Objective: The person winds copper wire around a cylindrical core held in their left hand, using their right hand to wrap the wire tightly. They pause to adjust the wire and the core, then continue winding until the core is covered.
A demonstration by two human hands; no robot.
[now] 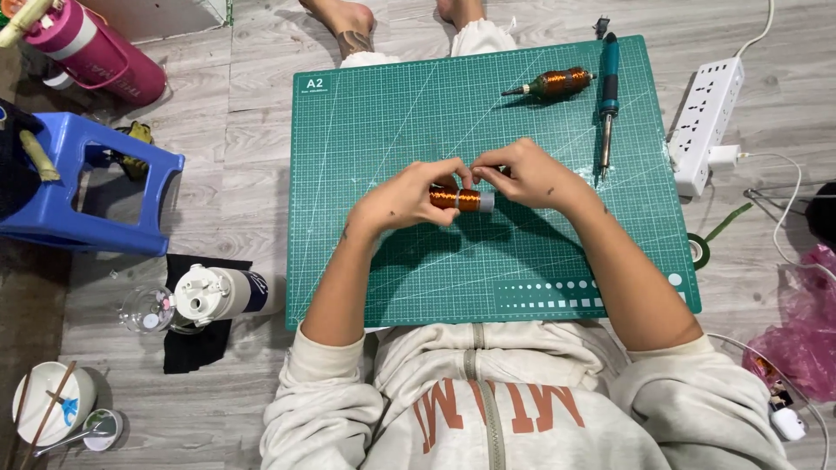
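My left hand (407,193) and my right hand (525,174) meet over the middle of a green cutting mat (366,113). Between them is a small coil of copper wire (460,200) with a grey end. The left hand's fingers wrap the coil's left part. The right hand pinches at its upper right end. A second, larger copper coil on a rod (552,83) lies at the mat's far side, and a teal-handled soldering iron (608,96) lies to its right, tip toward me.
A white power strip (710,117) with a plugged charger lies right of the mat. A blue plastic stool (83,187), a pink bottle (96,52), a white flask (222,294), a bowl with chopsticks (52,402), green tape (699,251) and a pink bag (805,322) surround it.
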